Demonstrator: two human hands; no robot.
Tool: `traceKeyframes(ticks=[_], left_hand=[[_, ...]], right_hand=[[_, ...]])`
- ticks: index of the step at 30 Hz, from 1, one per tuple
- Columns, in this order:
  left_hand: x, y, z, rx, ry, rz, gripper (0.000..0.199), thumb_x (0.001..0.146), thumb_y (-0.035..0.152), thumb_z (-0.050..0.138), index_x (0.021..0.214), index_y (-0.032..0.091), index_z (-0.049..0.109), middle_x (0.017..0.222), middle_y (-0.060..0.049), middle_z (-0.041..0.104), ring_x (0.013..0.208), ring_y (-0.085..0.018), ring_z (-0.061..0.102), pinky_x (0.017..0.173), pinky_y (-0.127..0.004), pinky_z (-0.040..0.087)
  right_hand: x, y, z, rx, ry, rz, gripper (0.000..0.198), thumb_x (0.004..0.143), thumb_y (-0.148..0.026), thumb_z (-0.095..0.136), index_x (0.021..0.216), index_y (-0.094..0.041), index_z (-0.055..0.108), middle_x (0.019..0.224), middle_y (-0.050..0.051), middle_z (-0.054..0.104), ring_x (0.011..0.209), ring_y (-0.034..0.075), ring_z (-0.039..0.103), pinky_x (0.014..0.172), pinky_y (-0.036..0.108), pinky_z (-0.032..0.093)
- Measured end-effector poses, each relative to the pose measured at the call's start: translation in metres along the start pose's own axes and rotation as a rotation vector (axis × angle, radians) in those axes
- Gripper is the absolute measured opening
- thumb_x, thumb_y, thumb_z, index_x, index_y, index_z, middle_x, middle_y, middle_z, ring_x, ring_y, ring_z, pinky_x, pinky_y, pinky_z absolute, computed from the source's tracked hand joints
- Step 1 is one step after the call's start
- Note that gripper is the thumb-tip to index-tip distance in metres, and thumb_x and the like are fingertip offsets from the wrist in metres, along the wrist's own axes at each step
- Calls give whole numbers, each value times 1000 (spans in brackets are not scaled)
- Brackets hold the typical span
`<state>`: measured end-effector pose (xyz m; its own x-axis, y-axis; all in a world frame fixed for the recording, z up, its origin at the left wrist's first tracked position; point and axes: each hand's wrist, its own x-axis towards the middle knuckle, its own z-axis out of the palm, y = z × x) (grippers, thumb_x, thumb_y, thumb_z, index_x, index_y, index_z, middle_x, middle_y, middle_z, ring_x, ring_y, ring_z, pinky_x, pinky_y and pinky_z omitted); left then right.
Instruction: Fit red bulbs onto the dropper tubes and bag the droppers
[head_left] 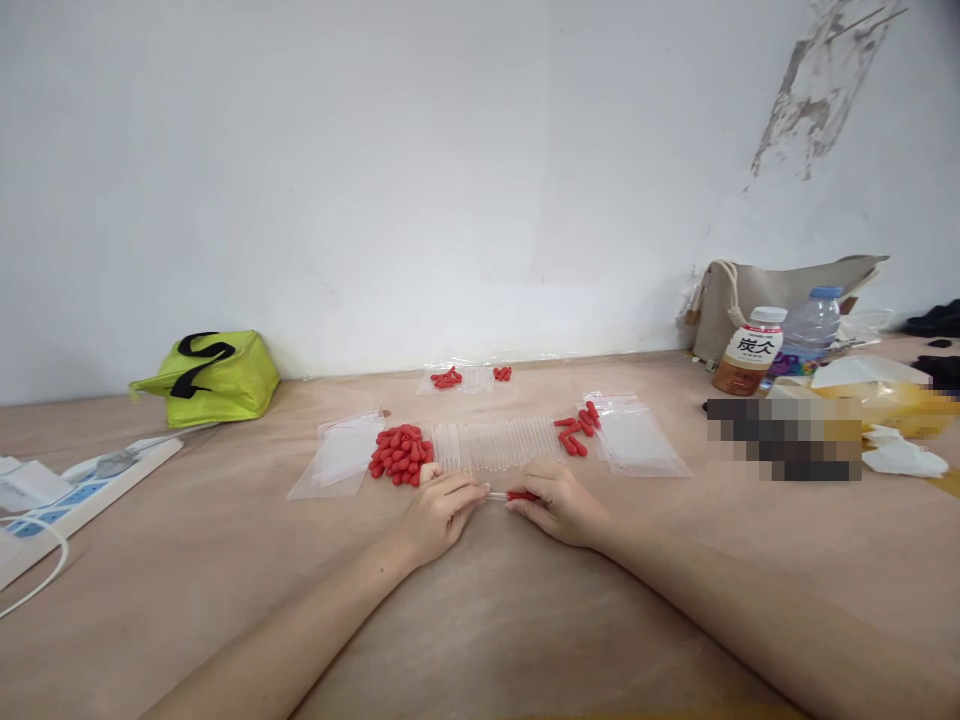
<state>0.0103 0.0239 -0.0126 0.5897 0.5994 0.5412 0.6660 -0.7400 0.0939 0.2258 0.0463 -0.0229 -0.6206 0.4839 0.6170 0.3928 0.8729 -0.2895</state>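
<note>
My left hand pinches a thin clear dropper tube above the table. My right hand has its fingers closed on a red rubber bulb, which meets the tube's right end; how far the tube goes inside is hidden. Just beyond my hands lies a row of clear tubes, side by side. A heap of red rubber bulbs sits to the left of the row, close to my left fingertips. Assembled droppers with red bulbs rest at the row's right end.
Clear zip bags lie left and right. Bagged red-bulbed droppers are by the wall. A yellow-green bag and a power strip stand left. Bottles and a beige bag are right.
</note>
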Motion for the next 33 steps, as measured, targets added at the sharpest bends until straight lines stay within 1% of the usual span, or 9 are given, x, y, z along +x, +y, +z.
traceKeyframes(ticks=[4,8,18,23,25,26,29,31,33], left_hand=[[0,0,2,-8,24,48,20,89,18,41,94,21,60,84,-2,65,74,-14,58,71,-31,28],[0,0,5,-30,35,43,19,88,18,42,93,20,60,82,-2,64,73,-14,56,71,-31,28],[0,1,6,-40,41,-2,20,87,17,43,92,19,62,79,-3,64,70,-14,56,70,-32,28],[1,2,4,-38,35,-31,20,87,18,43,93,21,62,80,-2,65,69,-14,56,71,-33,29],[2,3,3,-53,40,-61,19,87,19,44,93,21,61,81,-2,66,71,-14,56,74,-34,29],[3,4,3,-66,51,-77,18,87,20,44,93,21,61,82,-2,66,72,-14,57,75,-34,30],[4,6,3,-111,103,-98,16,87,23,46,97,21,59,87,-1,67,75,-14,59,79,-33,31],[4,8,3,-140,121,-81,18,87,25,47,101,21,56,90,-1,68,74,-13,59,82,-34,32],[2,10,2,-155,115,-61,22,85,28,49,106,22,54,91,-2,67,74,-14,60,87,-36,29]], right_hand=[[1,0,0,-103,-30,-43,13,81,-26,49,76,-17,56,69,2,60,68,13,53,66,28,33],[3,1,1,-154,-47,-53,14,81,-26,48,75,-16,55,69,2,60,66,12,52,68,29,31],[11,0,10,-160,-49,-58,16,81,-27,47,74,-16,56,67,2,60,64,12,51,71,29,30],[14,0,7,-125,-41,-42,13,80,-25,49,76,-16,58,66,3,61,65,13,53,76,33,31],[15,0,4,-25,-29,7,11,80,-24,51,80,-18,59,71,3,63,70,14,55,77,34,33],[15,-1,3,56,-7,60,10,79,-25,52,82,-19,59,75,3,64,72,15,56,76,33,35],[16,-5,5,398,137,317,19,74,-29,59,89,-19,55,81,4,64,76,15,58,72,30,42],[18,-10,11,656,242,489,30,69,-32,63,92,-20,49,76,1,62,72,14,59,67,29,44],[21,-12,14,848,332,586,35,65,-35,66,90,-21,45,70,-2,59,66,13,58,64,28,45]])
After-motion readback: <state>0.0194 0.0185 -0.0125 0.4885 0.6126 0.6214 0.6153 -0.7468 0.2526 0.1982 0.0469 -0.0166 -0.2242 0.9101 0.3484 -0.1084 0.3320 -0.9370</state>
